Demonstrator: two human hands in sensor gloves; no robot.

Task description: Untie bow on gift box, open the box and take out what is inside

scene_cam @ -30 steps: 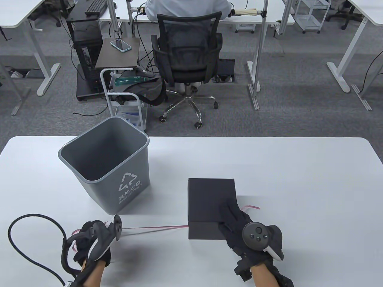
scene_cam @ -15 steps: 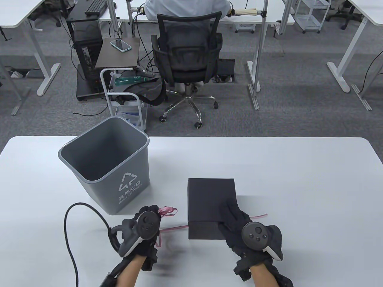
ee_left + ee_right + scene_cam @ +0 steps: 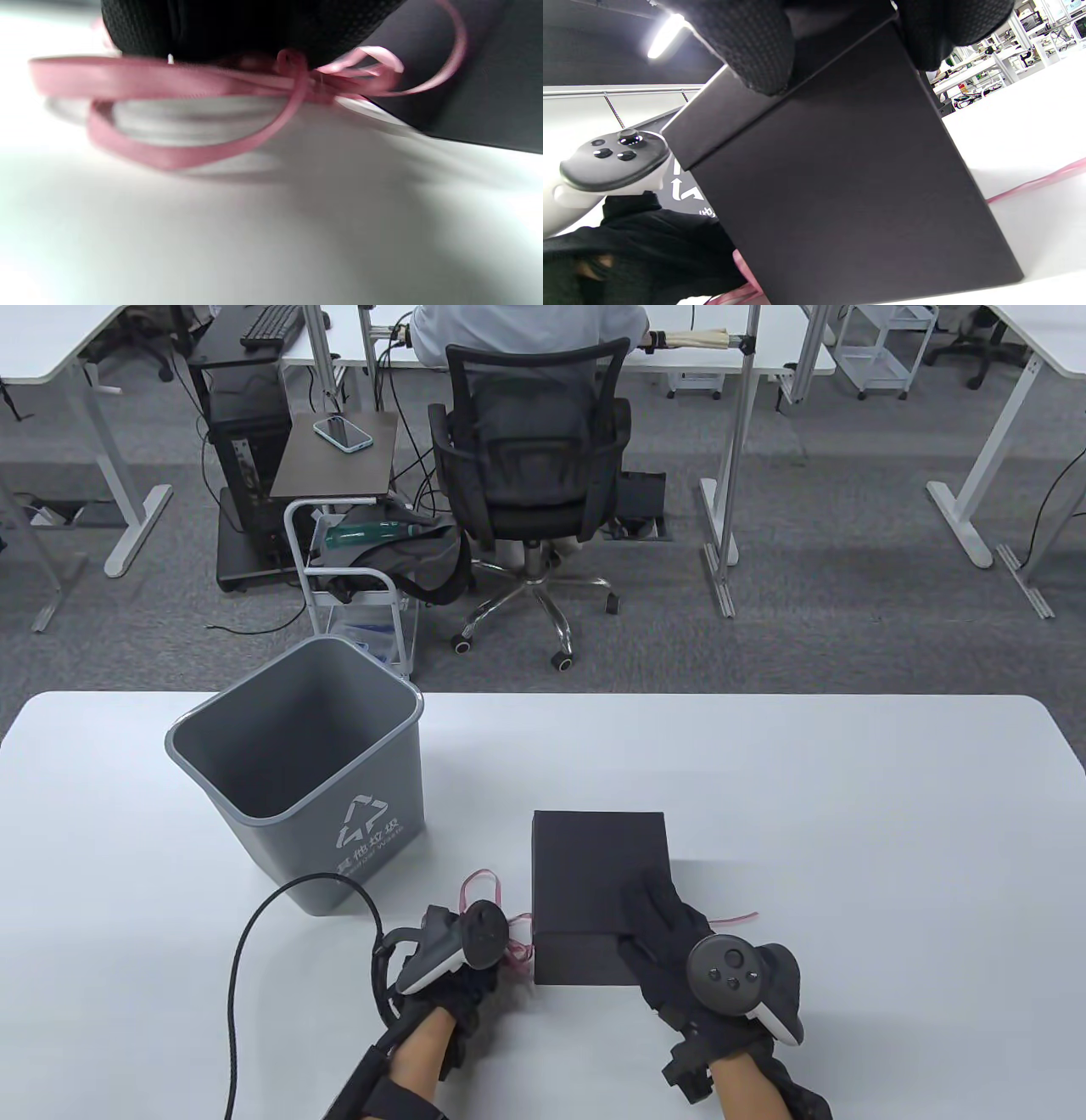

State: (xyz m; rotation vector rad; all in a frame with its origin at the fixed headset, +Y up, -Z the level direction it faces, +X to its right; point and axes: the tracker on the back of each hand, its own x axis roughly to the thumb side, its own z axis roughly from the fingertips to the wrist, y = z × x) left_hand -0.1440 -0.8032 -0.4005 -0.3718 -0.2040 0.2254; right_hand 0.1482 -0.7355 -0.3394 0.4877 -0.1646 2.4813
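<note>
Ribbon [image 3: 485,899] is what my left hand [image 3: 462,963] has, a thin pink one bunched into loose loops at my fingers [image 3: 254,25], which curl round it just beside the left side of the black gift box [image 3: 598,857]. In the left wrist view those loops hang under my gloved fingers and trail onto the white table [image 3: 848,814], running toward the box's dark side. One end of the ribbon shows on the table to the right of the box. My right hand [image 3: 679,937] lies on the near right corner of the lid, fingers laid flat on top and the thumb down the near side; the right wrist view shows fingertips over the lid's edge, lid closed on the box. A grey waste bin [image 3: 297,772] stands on the table to the left, well apart from the box.
</note>
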